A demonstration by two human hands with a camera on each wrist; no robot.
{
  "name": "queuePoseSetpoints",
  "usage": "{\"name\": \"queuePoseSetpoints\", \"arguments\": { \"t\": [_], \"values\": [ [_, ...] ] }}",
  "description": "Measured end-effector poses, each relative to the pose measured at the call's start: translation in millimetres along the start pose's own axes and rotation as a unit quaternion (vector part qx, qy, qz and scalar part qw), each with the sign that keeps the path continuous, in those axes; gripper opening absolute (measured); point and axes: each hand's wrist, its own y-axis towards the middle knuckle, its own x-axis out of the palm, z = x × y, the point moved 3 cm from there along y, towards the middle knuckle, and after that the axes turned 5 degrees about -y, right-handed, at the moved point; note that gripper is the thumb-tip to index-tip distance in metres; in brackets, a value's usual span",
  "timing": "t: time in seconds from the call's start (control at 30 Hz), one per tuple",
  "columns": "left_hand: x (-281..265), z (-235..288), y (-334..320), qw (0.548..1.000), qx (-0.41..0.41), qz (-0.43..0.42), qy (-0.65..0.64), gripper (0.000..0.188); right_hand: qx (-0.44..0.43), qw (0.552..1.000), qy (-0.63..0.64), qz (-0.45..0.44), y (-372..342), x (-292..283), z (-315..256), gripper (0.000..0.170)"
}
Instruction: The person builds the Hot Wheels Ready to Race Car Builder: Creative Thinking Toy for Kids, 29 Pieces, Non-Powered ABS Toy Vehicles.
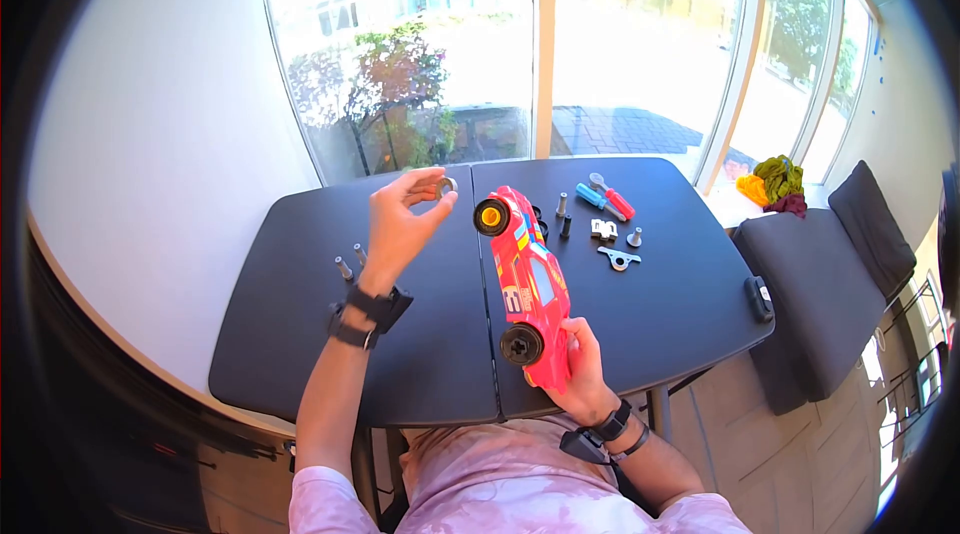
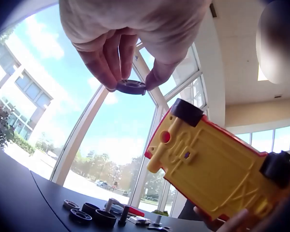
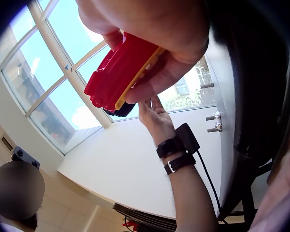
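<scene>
In the head view the right hand point(image 1: 585, 374) grips the rear of a red toy car point(image 1: 540, 279), held up over the table with its side toward the camera. One wheel point(image 1: 521, 344) is black at the hub; the other wheel point(image 1: 491, 217) shows a yellow hub. The left hand point(image 1: 402, 229), left of the car, pinches a small round disc point(image 1: 447, 188) between thumb and fingertips. The left wrist view shows the dark disc point(image 2: 131, 87) in the left hand point(image 2: 130, 38), apart from the car's yellow underside point(image 2: 212, 164). The right wrist view has the right hand point(image 3: 154, 43) around the red body point(image 3: 121, 72).
On the table point(image 1: 420, 354) lie blue and red screwdrivers point(image 1: 600, 199), a white part point(image 1: 604, 229), a grey bracket point(image 1: 619, 258) and several bolts, two of them at the left point(image 1: 344, 267). Dark rings point(image 2: 80, 215) lie behind the car. A dark chair point(image 1: 810, 274) stands at the right.
</scene>
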Motion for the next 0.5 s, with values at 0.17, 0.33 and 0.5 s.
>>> {"name": "queuePoseSetpoints", "arguments": {
  "t": [0.17,0.33,0.5],
  "values": [
    [-13.5,63.1,-32.9,0.996,0.044,-0.015,-0.078,0.037,-0.019,0.999,-0.021,-0.017,2.3,-2.0,0.4,0.051],
    [-5.6,104.5,-46.3,0.987,0.147,-0.053,0.048,0.040,-0.022,1.000,-0.011,0.002,-0.4,4.7,-0.6,0.051],
    [5.2,108.8,-46.7,0.973,0.203,-0.056,0.096,0.039,-0.025,1.000,-0.018,-0.001,-2.0,5.1,0.0,0.052]
  ]
}}
